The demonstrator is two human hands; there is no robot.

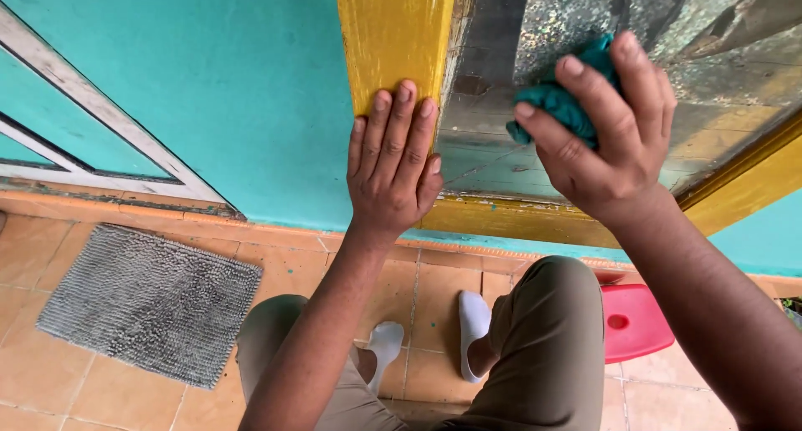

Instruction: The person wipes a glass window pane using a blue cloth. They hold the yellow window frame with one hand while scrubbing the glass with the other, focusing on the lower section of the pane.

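Observation:
My right hand (606, 139) grips a crumpled teal cloth (558, 101) and presses it against a dirty glass pane (585, 30) set in a yellow wooden frame (393, 34). My left hand (393, 159) lies flat, fingers together, against the lower part of the yellow frame post and the turquoise wall (209, 88) beside it. It holds nothing. The glass looks speckled and reflects the surroundings. My knees in olive trousers and my feet in white socks show below.
A grey shaggy mat (146, 301) lies on the orange tiled floor (50, 381) at the left. A red plastic stool (635, 318) sits under my right leg. The frame's yellow bottom rail (510, 218) runs below the glass.

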